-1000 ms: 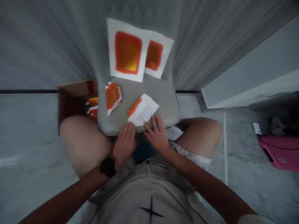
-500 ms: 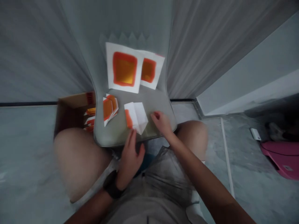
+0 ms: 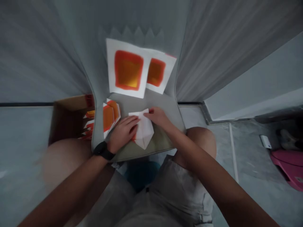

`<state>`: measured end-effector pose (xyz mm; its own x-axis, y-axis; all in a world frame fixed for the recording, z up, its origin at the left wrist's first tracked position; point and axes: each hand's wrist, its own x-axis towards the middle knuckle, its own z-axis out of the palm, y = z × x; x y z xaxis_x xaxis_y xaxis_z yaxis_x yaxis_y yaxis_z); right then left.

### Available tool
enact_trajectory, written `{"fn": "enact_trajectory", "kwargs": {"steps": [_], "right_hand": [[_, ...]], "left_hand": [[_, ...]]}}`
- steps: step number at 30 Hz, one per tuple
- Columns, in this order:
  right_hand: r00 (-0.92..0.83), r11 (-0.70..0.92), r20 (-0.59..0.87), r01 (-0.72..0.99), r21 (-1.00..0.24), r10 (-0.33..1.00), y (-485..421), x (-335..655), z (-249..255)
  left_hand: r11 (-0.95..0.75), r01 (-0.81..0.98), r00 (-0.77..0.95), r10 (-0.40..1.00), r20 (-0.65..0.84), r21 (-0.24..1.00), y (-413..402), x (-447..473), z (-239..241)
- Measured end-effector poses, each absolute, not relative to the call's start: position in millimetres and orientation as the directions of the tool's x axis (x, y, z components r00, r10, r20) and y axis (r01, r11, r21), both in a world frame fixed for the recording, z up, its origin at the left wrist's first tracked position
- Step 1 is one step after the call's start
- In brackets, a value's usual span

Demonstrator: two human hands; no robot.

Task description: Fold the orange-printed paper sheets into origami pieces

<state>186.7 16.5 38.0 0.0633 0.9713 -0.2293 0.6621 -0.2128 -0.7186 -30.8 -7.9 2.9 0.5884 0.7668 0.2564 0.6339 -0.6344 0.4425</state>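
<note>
A partly folded white sheet of paper (image 3: 145, 129) with an orange patch lies on the grey chair seat (image 3: 163, 105) in front of me. My left hand (image 3: 123, 130) rests on its left side, fingers stretched out over the sheet and hiding part of the orange. At the top right corner, my right hand (image 3: 156, 116) pinches the paper's edge between thumb and finger. Left of my left hand lie several folded orange-and-white papers (image 3: 110, 115), overlapping. Behind, a white sheet with an orange-gold square (image 3: 129, 69) leans on the chair back, partly over a second such sheet (image 3: 157, 72).
A cardboard box (image 3: 68, 119) with orange-and-white papers in it stands on the floor left of the chair. On the right floor are a pink plastic item (image 3: 287, 167) and a small white object (image 3: 265, 141). My legs flank the seat, and curtains hang behind.
My left hand has moved up from the seat's front edge onto the paper. My right hand has moved up and left to the paper's top corner and taken hold there.
</note>
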Motion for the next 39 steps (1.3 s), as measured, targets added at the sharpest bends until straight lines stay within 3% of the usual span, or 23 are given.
{"fn": "enact_trajectory", "kwargs": {"steps": [4, 7, 10, 15, 22, 28, 39], "right_hand": [[0.043, -0.182, -0.198, 0.616, -0.766, 0.979, 16, 185, 32], [0.071, -0.123, -0.106, 0.748, -0.652, 0.992, 14, 184, 21], [-0.014, 0.056, 0.089, 0.869, -0.491, 0.996, 9, 185, 7], [-0.215, 0.289, 0.215, 0.860, -0.420, 0.953, -1, 190, -5], [-0.362, 0.415, 0.206, 0.826, -0.381, 0.909, -13, 193, -1], [-0.398, 0.439, 0.184, 0.820, -0.369, 0.899, -13, 193, 0], [-0.413, 0.431, 0.128, 0.837, -0.336, 0.902, -17, 190, -1]], "left_hand": [[-0.639, 0.643, 0.584, 0.766, 0.270, 0.423, -5, -29, 1], [-0.646, 0.646, 0.602, 0.759, 0.249, 0.407, -4, -25, 0], [-0.607, 0.696, 0.575, 0.791, 0.208, 0.385, -8, -19, 0], [-0.571, 0.734, 0.544, 0.818, 0.185, 0.367, -12, -15, 2], [-0.570, 0.741, 0.543, 0.820, 0.182, 0.355, -5, -16, 5], [-0.589, 0.727, 0.547, 0.808, 0.220, 0.354, -2, -8, 2], [-0.605, 0.741, 0.589, 0.794, 0.151, 0.289, -3, -6, 2]]}}
